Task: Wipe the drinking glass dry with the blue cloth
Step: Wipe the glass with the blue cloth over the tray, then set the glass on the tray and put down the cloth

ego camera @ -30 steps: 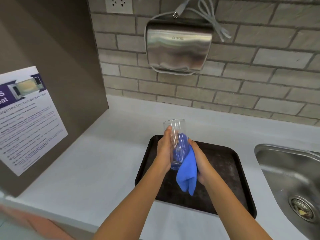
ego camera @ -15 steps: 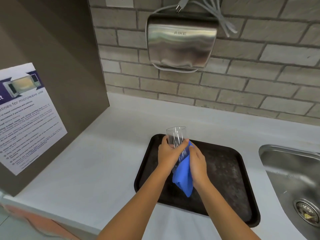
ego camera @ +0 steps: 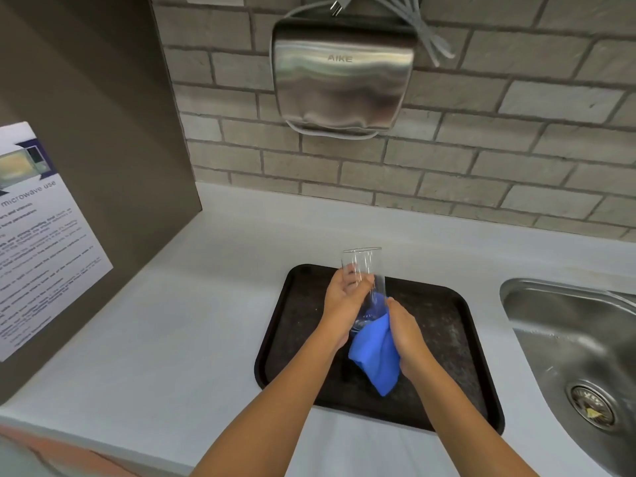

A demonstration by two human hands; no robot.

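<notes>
A clear drinking glass (ego camera: 364, 266) is held upright, tilted slightly, above the black tray (ego camera: 296, 325). My left hand (ego camera: 344, 304) wraps its middle from the left, fingers across the front. The blue cloth (ego camera: 375, 359) is pressed against the glass's lower right side and base, and its loose end hangs down over the tray. My right hand (ego camera: 406, 335) grips the cloth against the glass. The bottom of the glass is hidden by the cloth and my hands.
The tray lies on a white counter (ego camera: 172, 321). A steel sink (ego camera: 578, 339) with a drain is at the right. A metal hand dryer (ego camera: 340, 77) hangs on the brick wall. A brown panel with a microwave notice (ego camera: 38, 235) stands at left.
The cloth and my right hand have slid down from the glass's side to its base. My left hand's fingers have shifted across the front of the glass. The view has drifted slightly.
</notes>
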